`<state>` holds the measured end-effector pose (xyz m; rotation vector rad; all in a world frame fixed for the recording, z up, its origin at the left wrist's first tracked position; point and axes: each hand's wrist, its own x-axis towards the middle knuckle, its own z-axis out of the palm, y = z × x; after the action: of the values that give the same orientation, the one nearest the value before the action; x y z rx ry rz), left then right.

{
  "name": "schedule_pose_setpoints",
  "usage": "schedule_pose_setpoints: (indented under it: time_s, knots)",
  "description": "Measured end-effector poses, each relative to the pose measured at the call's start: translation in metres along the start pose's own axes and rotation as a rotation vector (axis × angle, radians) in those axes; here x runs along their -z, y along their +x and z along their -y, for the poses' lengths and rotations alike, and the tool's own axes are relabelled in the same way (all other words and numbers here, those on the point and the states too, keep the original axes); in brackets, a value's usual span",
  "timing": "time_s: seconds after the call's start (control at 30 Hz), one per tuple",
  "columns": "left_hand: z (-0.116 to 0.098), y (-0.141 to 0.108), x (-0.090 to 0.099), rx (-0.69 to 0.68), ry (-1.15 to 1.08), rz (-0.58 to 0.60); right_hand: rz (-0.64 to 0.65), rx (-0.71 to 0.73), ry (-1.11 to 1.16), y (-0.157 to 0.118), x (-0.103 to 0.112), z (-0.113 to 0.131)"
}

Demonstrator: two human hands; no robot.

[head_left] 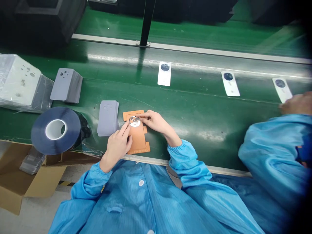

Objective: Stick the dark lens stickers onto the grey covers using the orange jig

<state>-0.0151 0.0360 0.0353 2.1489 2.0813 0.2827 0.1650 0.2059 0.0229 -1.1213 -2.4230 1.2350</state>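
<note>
An orange fixture plate [138, 138] lies on the green work surface in front of me. Near its upper end is a round silvery piece [135, 121] with holes. My left hand [118, 143] rests over the plate's left side, its fingertips at the left edge of the round piece and its thumb apart. From the right, my right hand [154, 121] reaches in, fingertips at the top and right edge of the piece. Whether either hand grips the piece is too small to tell. Left of the plate stands a short stack of grey sheets [107, 118] with small holes.
A taller grey stack [62, 84], a wrapped stack [19, 81] and a blue tape roll [40, 130] are at left, above an open carton [44, 182]. Several white panels [164, 78] with dark discs lie beyond. A co-worker's hand [298, 103] is at far right.
</note>
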Motion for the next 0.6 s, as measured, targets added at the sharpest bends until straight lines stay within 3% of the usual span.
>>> schedule_pose_setpoints:
  time_s: [0.13, 0.27, 0.33, 0.5, 0.6]
  knots:
    - [-0.004, -0.001, 0.001, 0.004, 0.045, -0.003, 0.093, 0.008, -0.105, 0.002, 0.012, 0.012]
    - [-0.006, -0.005, -0.003, 0.009, 0.031, -0.028, 0.110, -0.023, -0.295, 0.005, 0.018, 0.026]
    - [-0.007, -0.010, -0.006, 0.020, 0.000, -0.074, 0.104, -0.010, -0.280, 0.006, 0.018, 0.027]
    - [-0.009, -0.032, -0.009, 0.051, -0.205, -0.245, -0.077, 0.027, -0.046, 0.000, 0.011, 0.012]
    - [0.001, -0.039, -0.007, 0.181, -0.281, -0.347, -0.166, -0.038, 0.047, -0.010, 0.003, 0.001]
